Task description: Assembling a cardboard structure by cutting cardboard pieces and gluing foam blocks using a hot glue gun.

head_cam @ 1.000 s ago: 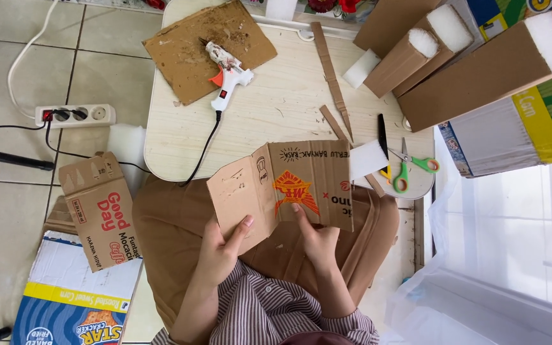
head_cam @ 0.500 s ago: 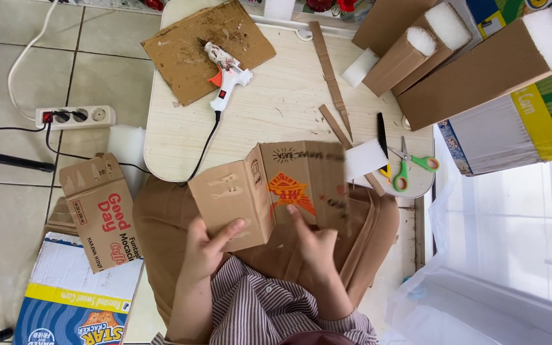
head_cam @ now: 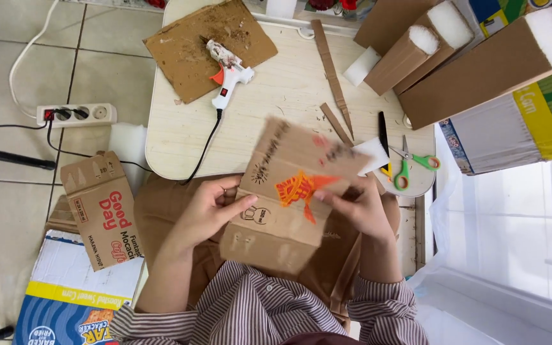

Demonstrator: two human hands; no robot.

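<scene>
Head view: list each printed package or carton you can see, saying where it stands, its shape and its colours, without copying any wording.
Printed cardboard piece: held in both hands, flat brown panel, orange mark.
Small carton: floor, left of the table, brown with red print.
Flattened box: floor, bottom left, blue, yellow and white.
Large box: right of the table, white, yellow, green.

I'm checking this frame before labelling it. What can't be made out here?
Head view only:
- Cardboard piece: blurred; its underside is hidden.
- Right hand: fingertips hidden behind the cardboard piece.
- Left hand: only the thumb lies on top; the fingers are partly under it.
- Glue gun: cord end hidden below the table edge.
- Scissors: one blade tip is behind white foam.
</scene>
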